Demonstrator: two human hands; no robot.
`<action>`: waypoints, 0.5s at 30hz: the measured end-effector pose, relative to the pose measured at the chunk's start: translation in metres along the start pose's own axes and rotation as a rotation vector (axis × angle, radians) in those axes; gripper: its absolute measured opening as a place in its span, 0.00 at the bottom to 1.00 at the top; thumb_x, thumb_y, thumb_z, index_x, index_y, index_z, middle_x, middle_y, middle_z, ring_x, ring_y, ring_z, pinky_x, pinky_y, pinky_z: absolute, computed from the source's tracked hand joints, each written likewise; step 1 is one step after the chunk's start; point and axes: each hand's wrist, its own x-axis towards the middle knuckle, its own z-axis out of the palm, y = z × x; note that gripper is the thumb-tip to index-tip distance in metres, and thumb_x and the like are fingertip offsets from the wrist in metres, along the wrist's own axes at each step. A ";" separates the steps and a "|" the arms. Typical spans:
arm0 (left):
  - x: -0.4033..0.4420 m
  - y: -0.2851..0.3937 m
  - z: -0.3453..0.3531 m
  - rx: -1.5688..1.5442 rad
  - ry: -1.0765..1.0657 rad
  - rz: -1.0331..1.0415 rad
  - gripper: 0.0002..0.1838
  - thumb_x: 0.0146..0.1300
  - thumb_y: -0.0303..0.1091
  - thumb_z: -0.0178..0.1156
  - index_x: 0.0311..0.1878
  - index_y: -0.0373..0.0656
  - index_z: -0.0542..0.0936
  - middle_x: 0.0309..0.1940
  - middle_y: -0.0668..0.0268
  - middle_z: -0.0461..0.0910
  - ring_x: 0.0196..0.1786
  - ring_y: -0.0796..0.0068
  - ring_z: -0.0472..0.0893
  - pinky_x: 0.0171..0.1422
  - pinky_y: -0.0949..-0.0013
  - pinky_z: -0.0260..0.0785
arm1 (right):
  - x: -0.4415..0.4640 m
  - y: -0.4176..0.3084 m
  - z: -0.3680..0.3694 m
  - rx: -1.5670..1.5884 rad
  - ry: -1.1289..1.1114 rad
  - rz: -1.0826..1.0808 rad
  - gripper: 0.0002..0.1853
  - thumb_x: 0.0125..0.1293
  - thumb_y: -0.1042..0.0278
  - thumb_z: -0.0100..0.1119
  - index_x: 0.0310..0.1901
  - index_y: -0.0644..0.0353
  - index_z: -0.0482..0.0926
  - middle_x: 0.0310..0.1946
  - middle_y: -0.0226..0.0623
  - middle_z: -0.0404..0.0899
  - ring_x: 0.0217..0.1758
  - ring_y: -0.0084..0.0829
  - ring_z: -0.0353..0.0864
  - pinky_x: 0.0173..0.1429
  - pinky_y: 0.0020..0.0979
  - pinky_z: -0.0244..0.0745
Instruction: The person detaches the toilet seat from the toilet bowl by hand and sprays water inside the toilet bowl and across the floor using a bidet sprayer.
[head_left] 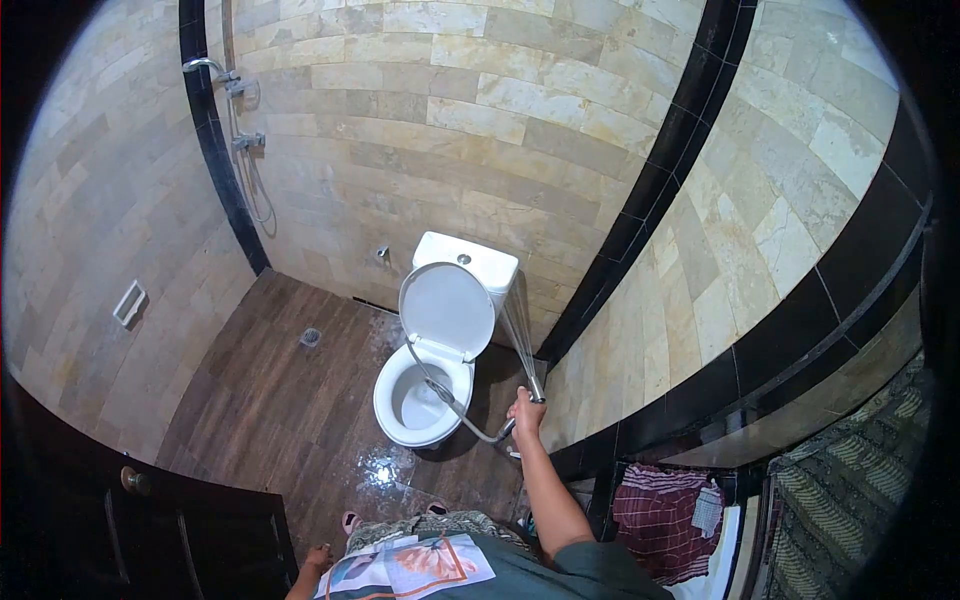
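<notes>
My right hand (526,412) is wrapped round a handheld sprayer (538,392), and thin jets of water fan out from it toward the side of the white cistern (470,262). From the sprayer a grey hose (470,425) loops across the front of the toilet bowl (420,400). The toilet lid (448,305) stands raised against the cistern. Low at the left, my left hand (319,557) hangs beside my body with its fingers curled; whether anything small is in it cannot be made out.
A dark door (150,520) with a round knob is at the lower left. Wet patches shine on the brown floor (270,380) near a drain (310,338). A shower set (240,140) is on the back wall. Red cloth (665,520) hangs at the lower right.
</notes>
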 end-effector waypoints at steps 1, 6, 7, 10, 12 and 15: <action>-0.018 0.014 -0.001 0.051 -0.019 0.029 0.16 0.53 0.42 0.47 0.38 0.40 0.68 0.22 0.61 0.71 0.20 0.71 0.71 0.19 0.67 0.62 | 0.002 0.003 0.000 -0.042 0.036 -0.004 0.11 0.50 0.70 0.51 0.18 0.55 0.59 0.06 0.28 0.57 0.05 0.21 0.56 0.09 0.22 0.54; -0.015 0.016 0.005 0.147 0.005 0.008 0.17 0.53 0.44 0.47 0.38 0.40 0.69 0.23 0.63 0.73 0.21 0.72 0.73 0.21 0.67 0.62 | -0.002 0.038 -0.020 -0.144 0.121 0.103 0.11 0.50 0.70 0.51 0.18 0.56 0.59 0.06 0.28 0.57 0.04 0.21 0.56 0.08 0.23 0.53; -0.006 0.011 0.008 0.123 0.006 0.005 0.17 0.53 0.44 0.47 0.38 0.40 0.69 0.24 0.63 0.73 0.21 0.73 0.73 0.21 0.67 0.62 | -0.007 0.045 -0.024 -0.163 0.135 0.163 0.11 0.50 0.70 0.50 0.17 0.56 0.59 0.05 0.28 0.57 0.04 0.21 0.56 0.08 0.23 0.53; 0.023 -0.010 0.012 0.056 0.006 -0.008 0.17 0.53 0.44 0.47 0.38 0.40 0.69 0.24 0.63 0.73 0.21 0.73 0.72 0.21 0.67 0.62 | -0.011 0.053 -0.021 -0.198 0.112 0.213 0.11 0.50 0.70 0.50 0.17 0.56 0.59 0.05 0.28 0.57 0.04 0.21 0.56 0.08 0.24 0.54; 0.037 -0.029 0.010 0.019 0.006 -0.019 0.17 0.52 0.44 0.47 0.38 0.40 0.69 0.25 0.63 0.73 0.21 0.73 0.72 0.21 0.67 0.61 | -0.013 0.052 -0.018 -0.213 0.079 0.207 0.11 0.50 0.70 0.50 0.18 0.56 0.59 0.05 0.28 0.57 0.04 0.21 0.56 0.08 0.24 0.54; 0.058 -0.047 0.008 -0.035 0.009 -0.033 0.17 0.52 0.44 0.47 0.38 0.40 0.69 0.26 0.63 0.73 0.22 0.73 0.72 0.22 0.68 0.61 | -0.013 0.028 0.006 -0.231 0.005 0.063 0.10 0.50 0.69 0.50 0.18 0.57 0.61 0.06 0.27 0.59 0.04 0.19 0.57 0.08 0.22 0.54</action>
